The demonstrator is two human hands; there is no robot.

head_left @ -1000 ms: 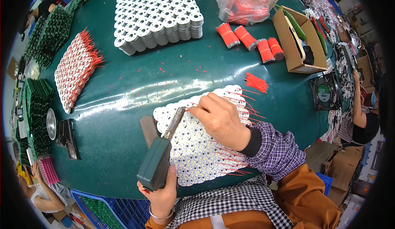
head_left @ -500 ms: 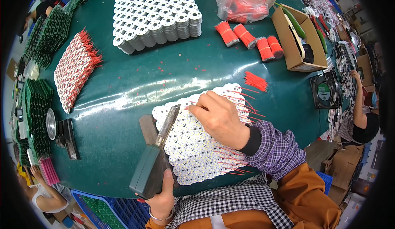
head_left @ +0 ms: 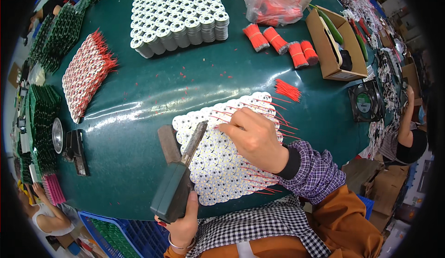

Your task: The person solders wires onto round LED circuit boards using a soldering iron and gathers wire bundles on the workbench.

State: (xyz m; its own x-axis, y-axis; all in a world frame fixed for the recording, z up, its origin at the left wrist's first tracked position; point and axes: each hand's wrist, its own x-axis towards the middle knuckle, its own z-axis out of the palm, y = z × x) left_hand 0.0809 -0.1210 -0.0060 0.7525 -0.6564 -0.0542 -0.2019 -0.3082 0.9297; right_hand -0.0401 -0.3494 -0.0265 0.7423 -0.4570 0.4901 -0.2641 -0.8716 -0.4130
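My left hand (head_left: pixel 184 225) is wrapped round the handle of a dark green soldering gun (head_left: pixel 172 190). Its long metal tip points up and away over the left part of a sheet of round white LED boards (head_left: pixel 218 174). Just right of that tip, my right hand (head_left: pixel 255 137) is closed in a pinch low over the boards, with a bit of red wire (head_left: pixel 217 126) at its fingertips. More thin red wires lie across the boards and stick out past the right edge. Part of the sheet is hidden under my right hand.
A brown block (head_left: pixel 168 143) lies left of the boards. Loose red wires (head_left: pixel 288 90) and wire bundles (head_left: pixel 256 37) lie beyond, near a cardboard box (head_left: pixel 344 74). Stacked white discs (head_left: pixel 178 26) stand at the back; wired boards (head_left: pixel 85 79) at left. A fan (head_left: pixel 365 101) stands right.
My right hand has shifted slightly right and nearer to me, still pinched. The soldering gun has moved a little to the right in my left hand.
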